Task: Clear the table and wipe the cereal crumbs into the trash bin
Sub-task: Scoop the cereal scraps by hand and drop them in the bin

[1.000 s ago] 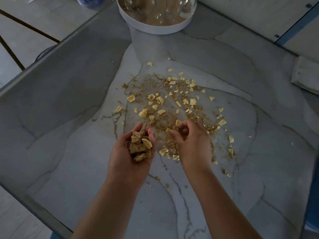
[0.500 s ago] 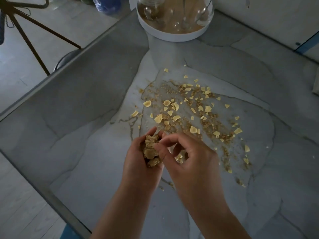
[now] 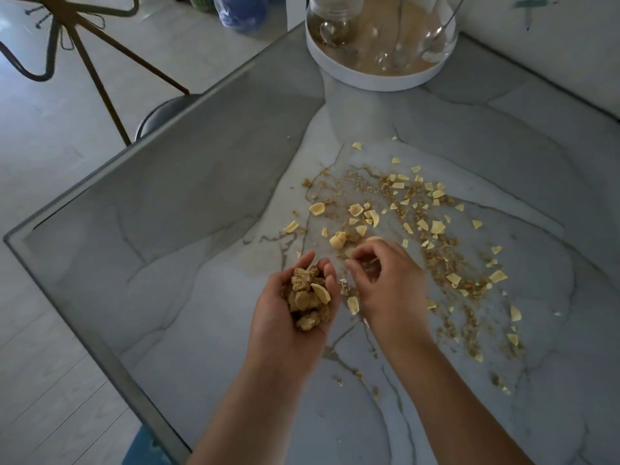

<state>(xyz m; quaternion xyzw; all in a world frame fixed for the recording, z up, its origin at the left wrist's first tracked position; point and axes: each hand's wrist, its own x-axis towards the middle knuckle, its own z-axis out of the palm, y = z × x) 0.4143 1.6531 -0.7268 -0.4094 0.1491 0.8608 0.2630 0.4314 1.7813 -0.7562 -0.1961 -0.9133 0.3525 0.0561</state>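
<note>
Cereal crumbs (image 3: 437,227) trail diagonally, far-left to near-right; right hand (image 3: 389,283) maybe pinching.

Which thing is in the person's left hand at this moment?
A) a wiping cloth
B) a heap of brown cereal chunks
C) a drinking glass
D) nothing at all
B: the left hand is cupped palm-up above the table, and a heap of brown cereal chunks lies in it.
</note>
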